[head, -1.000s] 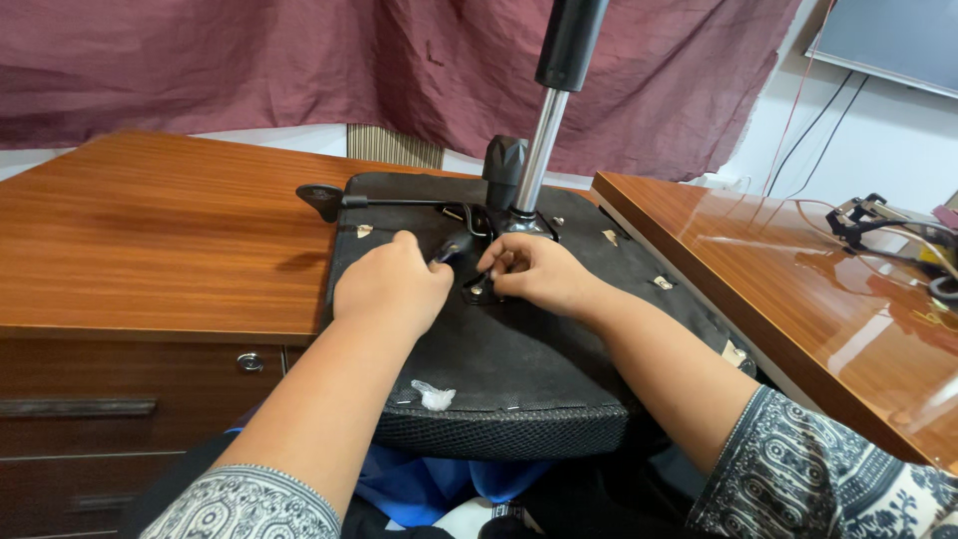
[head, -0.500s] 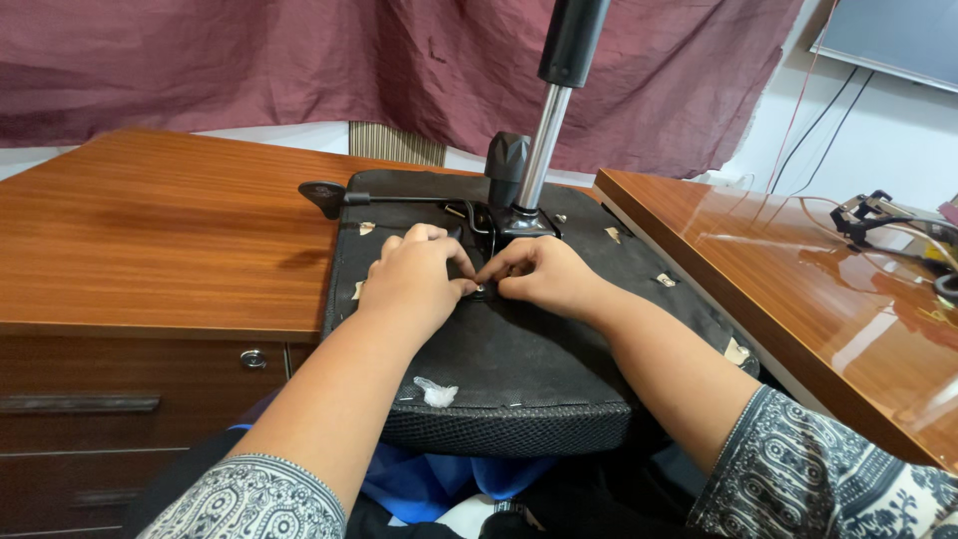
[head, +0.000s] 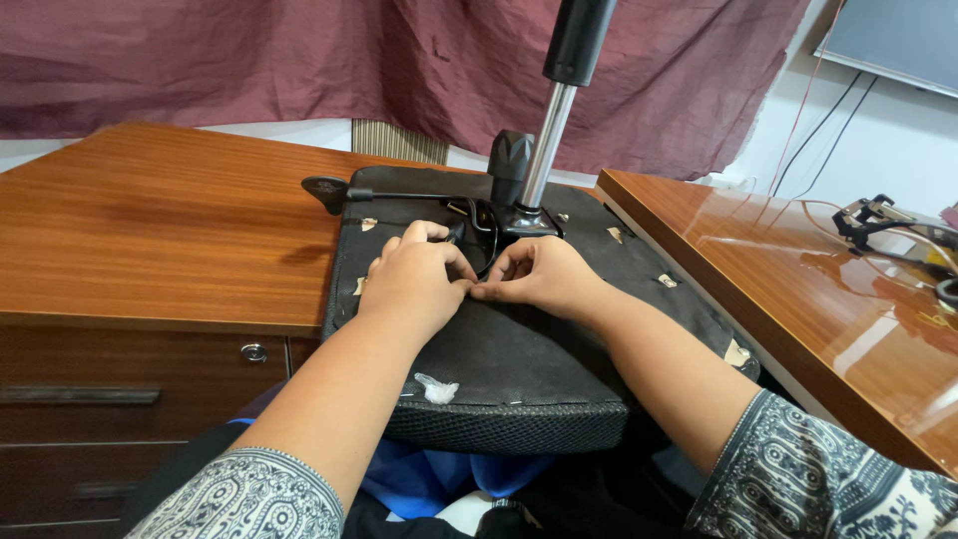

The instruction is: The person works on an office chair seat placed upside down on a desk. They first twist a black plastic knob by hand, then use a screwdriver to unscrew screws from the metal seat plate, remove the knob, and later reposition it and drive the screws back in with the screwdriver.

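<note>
An upturned black office chair seat [head: 519,349] lay with its underside up, its far end propped against the wooden surface [head: 160,230] on the left and its near edge over the person's lap, beside a second glossy surface [head: 798,269] on the right. From the metal mechanism plate at the far end of the seat rose the chrome gas cylinder [head: 549,130], with a black lever and paddle handle [head: 329,192] jutting left. The left hand [head: 414,284] and right hand [head: 544,277] met just in front of that plate, fingertips touching over a thin black cable [head: 486,238] that curved between them. Each hand's grip looked pinched together on something small at that meeting point, though what exactly was pinched could not be told. To do such fine work well, it seemed wise to keep both wrists resting on the seat for steadiness and to press lightly. A small white scrap [head: 437,388] lay near the front edge.
</note>
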